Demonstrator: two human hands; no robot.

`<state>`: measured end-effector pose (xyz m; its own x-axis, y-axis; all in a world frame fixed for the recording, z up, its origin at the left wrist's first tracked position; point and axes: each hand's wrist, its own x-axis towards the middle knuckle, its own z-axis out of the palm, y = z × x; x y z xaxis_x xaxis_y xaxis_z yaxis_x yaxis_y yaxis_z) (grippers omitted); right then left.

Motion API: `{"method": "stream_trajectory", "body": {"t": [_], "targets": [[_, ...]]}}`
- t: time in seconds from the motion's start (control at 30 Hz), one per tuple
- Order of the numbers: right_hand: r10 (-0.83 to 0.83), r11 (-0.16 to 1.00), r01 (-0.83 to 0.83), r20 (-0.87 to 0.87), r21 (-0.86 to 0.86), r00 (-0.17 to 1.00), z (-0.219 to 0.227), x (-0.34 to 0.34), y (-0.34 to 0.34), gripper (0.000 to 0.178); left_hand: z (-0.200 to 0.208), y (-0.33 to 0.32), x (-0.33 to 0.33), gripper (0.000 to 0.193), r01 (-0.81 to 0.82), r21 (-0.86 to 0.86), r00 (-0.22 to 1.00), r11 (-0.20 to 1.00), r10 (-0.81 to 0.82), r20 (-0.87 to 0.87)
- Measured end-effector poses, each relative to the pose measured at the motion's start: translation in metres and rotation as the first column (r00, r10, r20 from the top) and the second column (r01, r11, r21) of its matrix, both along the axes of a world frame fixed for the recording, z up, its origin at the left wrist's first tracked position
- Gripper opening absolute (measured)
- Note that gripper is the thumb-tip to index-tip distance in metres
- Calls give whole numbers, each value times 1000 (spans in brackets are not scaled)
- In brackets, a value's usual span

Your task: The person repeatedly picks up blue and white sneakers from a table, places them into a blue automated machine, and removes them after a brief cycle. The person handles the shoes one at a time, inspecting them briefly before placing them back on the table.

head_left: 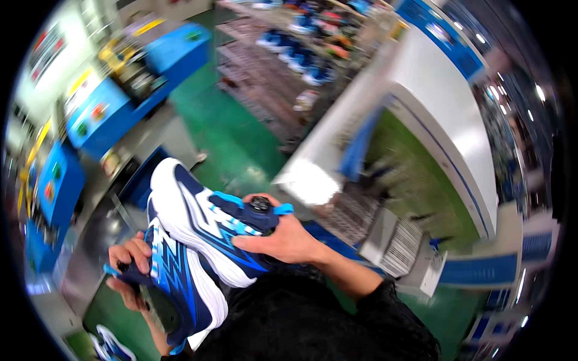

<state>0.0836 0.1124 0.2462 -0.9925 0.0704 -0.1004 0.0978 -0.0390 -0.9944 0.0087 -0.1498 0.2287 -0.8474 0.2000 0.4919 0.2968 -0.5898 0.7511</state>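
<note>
Two blue-and-white sneakers are held in front of my body, one in each hand, with their thick white soles close together. My right hand (280, 239) grips the upper sneaker (211, 222) round its ankle opening, the thumb lying along its side. A round black dial and light blue laces or loops show on its tongue. Lower and to the left, my left hand (129, 268) is wrapped round the tongue of the other sneaker (174, 283). Its opening faces left and shows a dark insole; part of that hand is hidden behind it.
Blue machines (108, 117) with red and green buttons line the left side. A wire rack (253, 66) holding several shoes stands ahead. To the right is a white machine (433, 108) with a green interior, and boxes (400, 246) beside it. Another sneaker (111, 344) lies at lower left.
</note>
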Motion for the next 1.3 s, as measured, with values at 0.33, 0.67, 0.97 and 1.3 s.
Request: {"method": "stream_trajectory", "body": {"t": [0.33,0.67,0.97,1.3], "targets": [[-992,76,820,-39,567,119,-76,308,158,65,-21,316,64,8,780,-434,514,450,-857,36],[-648,-136,981,-762,139,18,-68,202,132,28,37,285,86,35,757,-494,471,428,-881,-42],[120,931,113,-586,347,801,-25,7,-109,18,115,20,45,53,633,8,642,774,-518,-565],[857,506,-800,-296,323,422,-48,-14,-381,13,71,-286,126,46,-366,75,764,928,345,-546]]}}
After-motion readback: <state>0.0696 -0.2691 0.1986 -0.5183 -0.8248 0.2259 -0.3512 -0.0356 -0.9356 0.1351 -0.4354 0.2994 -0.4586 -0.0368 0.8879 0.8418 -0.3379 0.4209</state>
